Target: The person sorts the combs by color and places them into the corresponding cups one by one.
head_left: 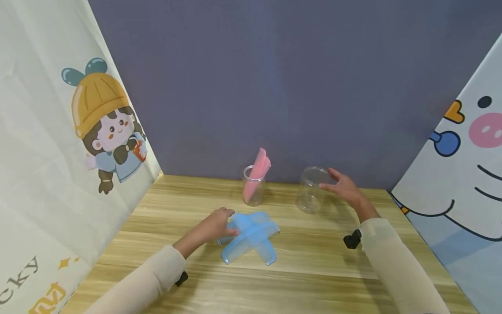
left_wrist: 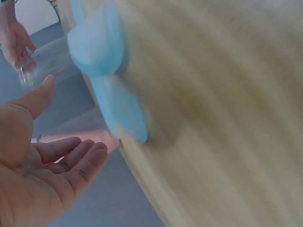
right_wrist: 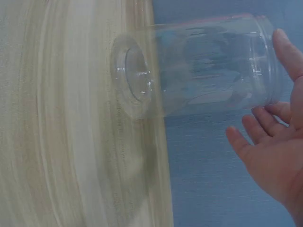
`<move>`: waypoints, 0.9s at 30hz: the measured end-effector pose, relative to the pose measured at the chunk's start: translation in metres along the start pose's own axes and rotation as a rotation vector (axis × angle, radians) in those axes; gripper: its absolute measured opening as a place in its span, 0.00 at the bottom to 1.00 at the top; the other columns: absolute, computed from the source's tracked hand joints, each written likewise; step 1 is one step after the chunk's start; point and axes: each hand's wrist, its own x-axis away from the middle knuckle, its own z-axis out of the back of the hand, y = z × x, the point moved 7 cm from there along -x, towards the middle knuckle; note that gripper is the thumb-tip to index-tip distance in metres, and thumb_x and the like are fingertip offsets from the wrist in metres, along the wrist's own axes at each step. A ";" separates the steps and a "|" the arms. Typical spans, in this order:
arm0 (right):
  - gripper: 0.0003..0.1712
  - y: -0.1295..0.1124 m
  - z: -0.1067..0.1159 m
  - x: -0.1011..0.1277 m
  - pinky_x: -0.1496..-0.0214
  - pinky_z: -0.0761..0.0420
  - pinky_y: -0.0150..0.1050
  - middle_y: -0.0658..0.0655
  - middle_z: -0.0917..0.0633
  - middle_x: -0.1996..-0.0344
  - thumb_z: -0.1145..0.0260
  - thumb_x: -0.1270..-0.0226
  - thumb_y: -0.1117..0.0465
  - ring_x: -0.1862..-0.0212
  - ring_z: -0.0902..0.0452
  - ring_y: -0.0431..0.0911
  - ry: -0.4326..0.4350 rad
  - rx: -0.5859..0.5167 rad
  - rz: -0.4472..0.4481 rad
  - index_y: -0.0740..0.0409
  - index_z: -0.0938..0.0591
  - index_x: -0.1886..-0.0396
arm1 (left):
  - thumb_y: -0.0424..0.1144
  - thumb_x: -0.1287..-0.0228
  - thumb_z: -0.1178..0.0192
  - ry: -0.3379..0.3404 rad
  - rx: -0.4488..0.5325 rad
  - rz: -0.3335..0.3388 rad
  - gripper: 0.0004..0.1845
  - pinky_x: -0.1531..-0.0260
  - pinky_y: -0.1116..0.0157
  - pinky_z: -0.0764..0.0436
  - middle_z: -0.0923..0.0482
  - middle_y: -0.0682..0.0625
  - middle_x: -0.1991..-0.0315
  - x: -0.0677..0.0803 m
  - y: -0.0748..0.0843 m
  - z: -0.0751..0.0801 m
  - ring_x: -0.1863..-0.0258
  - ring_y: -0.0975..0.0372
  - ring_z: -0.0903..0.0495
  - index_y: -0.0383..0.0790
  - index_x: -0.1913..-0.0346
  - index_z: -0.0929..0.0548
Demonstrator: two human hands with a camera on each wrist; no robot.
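Note:
Several blue combs (head_left: 252, 237) lie crossed in a pile on the wooden table. At the pile's left end is my left hand (head_left: 213, 224), its thumb and fingers apart, with nothing between them in the left wrist view. A clear empty jar (head_left: 310, 192) is at the back right, mouth up. My right hand (head_left: 347, 189) is at its rim, thumb on one side and loosely bent fingers (right_wrist: 253, 127) on the other; whether they touch is hard to tell. Pink combs (head_left: 256, 172) lean in a second clear jar (head_left: 252, 200), left of the empty one.
Behind the table (head_left: 188, 196) rises a dark grey-blue wall (head_left: 255, 87). A printed white panel (head_left: 39, 152) borders the left side, and another panel (head_left: 462, 187) with a pig drawing borders the right. Both jars stand near the table's back edge.

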 end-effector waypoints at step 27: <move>0.57 -0.005 -0.025 0.050 0.24 0.40 0.69 0.67 0.46 0.19 0.32 0.30 0.42 0.20 0.50 0.67 0.058 -0.050 -0.013 0.56 0.55 0.16 | 0.50 0.54 0.18 0.017 -0.222 -0.152 0.32 0.68 0.64 0.19 0.25 0.46 0.64 0.074 0.007 -0.036 0.67 0.61 0.28 0.28 0.55 0.17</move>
